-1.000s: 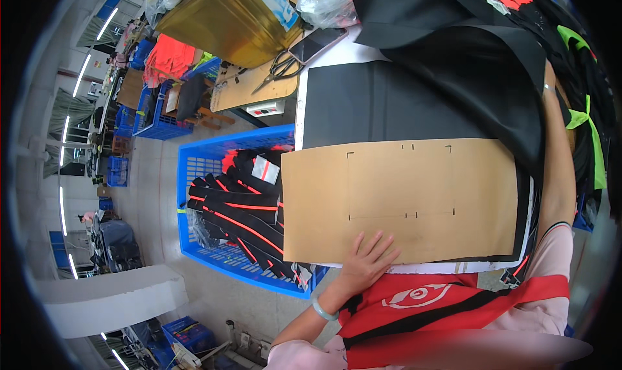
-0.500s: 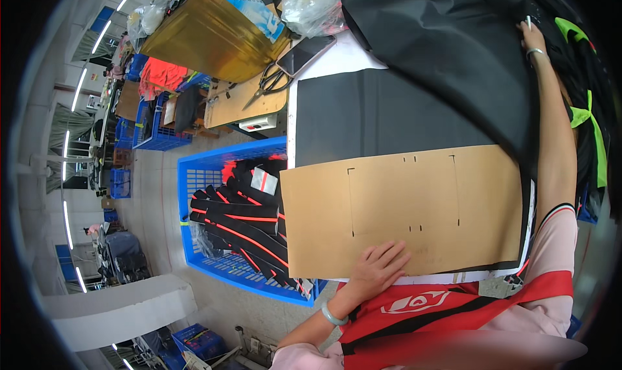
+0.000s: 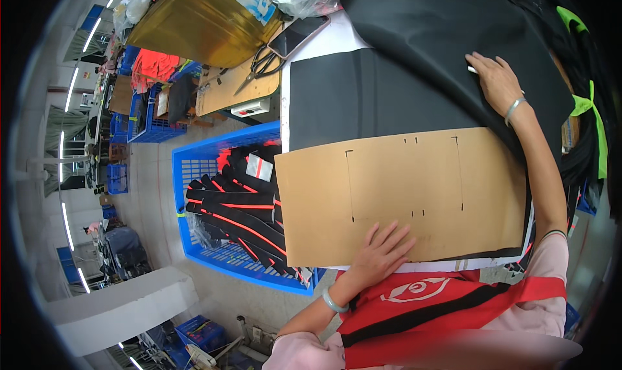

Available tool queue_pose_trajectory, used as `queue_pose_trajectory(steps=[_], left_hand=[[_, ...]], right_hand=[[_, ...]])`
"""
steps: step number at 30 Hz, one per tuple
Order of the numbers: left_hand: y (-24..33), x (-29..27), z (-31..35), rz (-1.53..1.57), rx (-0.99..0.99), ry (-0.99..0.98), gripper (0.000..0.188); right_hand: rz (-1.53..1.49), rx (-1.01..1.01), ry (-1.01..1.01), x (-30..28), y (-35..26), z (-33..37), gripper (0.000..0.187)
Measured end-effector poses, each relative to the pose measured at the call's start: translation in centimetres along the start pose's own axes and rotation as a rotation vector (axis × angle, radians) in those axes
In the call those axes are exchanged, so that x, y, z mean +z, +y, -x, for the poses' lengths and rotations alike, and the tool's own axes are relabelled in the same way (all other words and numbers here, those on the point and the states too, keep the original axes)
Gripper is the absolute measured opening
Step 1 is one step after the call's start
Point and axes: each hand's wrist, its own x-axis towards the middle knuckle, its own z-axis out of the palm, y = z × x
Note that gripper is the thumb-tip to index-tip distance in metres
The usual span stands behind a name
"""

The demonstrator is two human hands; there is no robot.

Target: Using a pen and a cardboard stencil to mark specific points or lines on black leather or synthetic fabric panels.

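A brown cardboard template (image 3: 402, 182) with slots and black pencil-like lines lies over a black sheet of material (image 3: 376, 104). My left hand (image 3: 383, 252) rests on the template's near edge, its fingers spread and flat. Farther off to the right, my right hand (image 3: 497, 88) is on a loose, folded-over part of the black sheet. A short white stick, perhaps a marking pencil (image 3: 472, 70), sticks out from between its fingers. What lies under the right palm is hidden.
On the left stands a blue plastic crate (image 3: 178, 195) full of black strips with red-orange edging. Beyond it, scissors (image 3: 259, 66), a phone (image 3: 298, 34) and a large golden tin (image 3: 201, 27) sit on a wooden tabletop. Black garments with lime trim (image 3: 593, 104) hang at right.
My right hand has come leftward and nearer from the far right edge, bringing the white stick and shifting the loose black sheet. My left hand stays flat on the template.
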Motion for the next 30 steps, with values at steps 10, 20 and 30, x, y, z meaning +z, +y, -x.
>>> queue_pose_trajectory(steps=[10,20,30], left_hand=[[1.0,1.3,1.1,-0.011,-0.004,0.029,0.047],[-0.1,0.8,-0.8,0.007,-0.023,-0.071,0.072],[-0.8,1.1,-2.4,-0.034,0.074,-0.006,0.082]], right_hand=[[0.066,0.203,0.135,3.4,7.5,-4.8,0.044],[-1.003,0.354,-0.08,-2.7,-4.4,12.5,0.05],[-0.572,0.051,0.067,-1.2,-16.3,27.6,0.037]])
